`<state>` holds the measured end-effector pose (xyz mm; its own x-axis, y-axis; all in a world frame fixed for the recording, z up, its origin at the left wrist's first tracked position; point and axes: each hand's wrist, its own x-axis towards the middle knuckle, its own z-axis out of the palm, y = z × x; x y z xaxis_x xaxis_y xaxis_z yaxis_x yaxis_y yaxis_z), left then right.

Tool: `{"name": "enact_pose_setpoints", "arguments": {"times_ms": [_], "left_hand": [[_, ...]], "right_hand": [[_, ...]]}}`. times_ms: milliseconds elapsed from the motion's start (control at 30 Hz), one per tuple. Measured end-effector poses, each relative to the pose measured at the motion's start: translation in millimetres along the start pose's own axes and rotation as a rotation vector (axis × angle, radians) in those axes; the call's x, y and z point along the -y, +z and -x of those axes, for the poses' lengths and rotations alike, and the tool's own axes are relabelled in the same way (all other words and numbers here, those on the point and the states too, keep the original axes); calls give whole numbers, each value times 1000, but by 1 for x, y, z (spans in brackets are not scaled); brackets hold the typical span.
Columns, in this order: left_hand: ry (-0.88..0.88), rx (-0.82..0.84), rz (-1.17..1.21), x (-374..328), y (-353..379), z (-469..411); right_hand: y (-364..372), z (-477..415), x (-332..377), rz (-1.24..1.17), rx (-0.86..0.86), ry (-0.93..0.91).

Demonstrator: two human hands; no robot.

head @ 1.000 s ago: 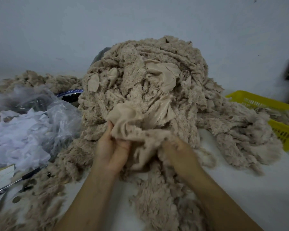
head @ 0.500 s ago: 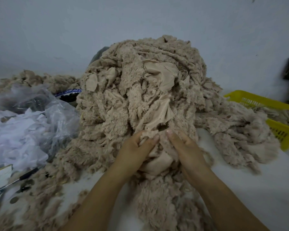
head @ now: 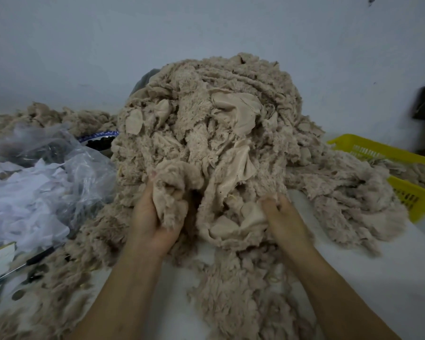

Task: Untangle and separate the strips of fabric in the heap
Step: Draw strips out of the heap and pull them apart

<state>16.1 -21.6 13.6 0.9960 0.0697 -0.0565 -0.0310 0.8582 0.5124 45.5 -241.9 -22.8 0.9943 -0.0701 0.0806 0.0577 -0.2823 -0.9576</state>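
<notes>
A tall heap of beige fleecy fabric strips (head: 206, 123) fills the middle of the white table, with smooth backing patches showing here and there. At the heap's near foot my left hand (head: 149, 217) is closed around a bunched fleecy strip (head: 174, 177). A hand's width to the right, my right hand (head: 284, 217) grips the edge of a folded smooth-backed piece (head: 233, 224). More strips trail toward me between my forearms (head: 233, 298).
A clear plastic bag with white scraps (head: 35, 192) lies at left, and scissors (head: 15, 268) rest near the left front edge. A yellow basket (head: 402, 195) holding beige strips stands at right. Loose beige strips (head: 49, 114) lie at the back left. Bare white table (head: 378, 278) shows at right front.
My hands were together on one bunch at the heap's foot. They have since moved apart, the left lifting a fleecy strip leftward, the right pulling the smooth-backed piece to the right.
</notes>
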Motion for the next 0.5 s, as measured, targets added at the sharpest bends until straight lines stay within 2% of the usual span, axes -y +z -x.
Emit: {"name": "enact_pose_setpoints", "arguments": {"times_ms": [67,133,267,333,433,500], "left_hand": [[-21,-15,-9,6,1,-1],[-56,16,-18,14,3,1],[-94,210,-41,19,9,9],[-65,285,-215,22,9,11],[45,160,-775,37,7,14],[28,126,-942,47,7,19]], "right_hand": [[1,2,3,-73,11,-1],[8,10,7,-67,42,-104],[12,21,16,35,26,-364],[13,26,21,5,37,-470],[21,34,25,47,190,-505],[27,33,21,134,189,-522]]}}
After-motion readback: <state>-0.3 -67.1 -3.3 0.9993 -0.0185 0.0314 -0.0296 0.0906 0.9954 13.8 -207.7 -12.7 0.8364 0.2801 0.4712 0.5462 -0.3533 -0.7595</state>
